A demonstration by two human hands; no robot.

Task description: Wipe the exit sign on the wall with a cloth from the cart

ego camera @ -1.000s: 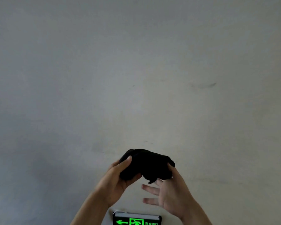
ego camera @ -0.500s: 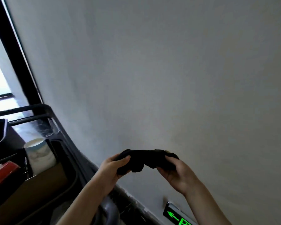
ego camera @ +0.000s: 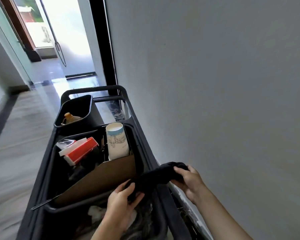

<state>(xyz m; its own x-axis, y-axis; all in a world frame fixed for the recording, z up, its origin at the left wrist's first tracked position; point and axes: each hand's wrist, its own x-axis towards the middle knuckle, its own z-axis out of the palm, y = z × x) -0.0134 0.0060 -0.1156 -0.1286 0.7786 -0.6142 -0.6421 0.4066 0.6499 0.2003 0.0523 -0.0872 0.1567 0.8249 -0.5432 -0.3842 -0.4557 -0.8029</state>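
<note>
Cart (ego camera: 142,135) stands along the wall (ego camera: 223,84), its bin crowded: red box (ego camera: 80,150), paper cup (ego camera: 117,142), cardboard sheet (ego camera: 102,179). Left hand (ego camera: 122,203) grip closed on one end of the black cloth (ego camera: 156,177); right hand (ego camera: 190,182) closed on the other end, beside the wall. Cloth stretched between them over the cart rim (exit sign out of view). Risk: slack cloth snagging the cardboard edge, or toppling the cup, if it dips into the bin.

No legible text (cup print blurred)
</note>
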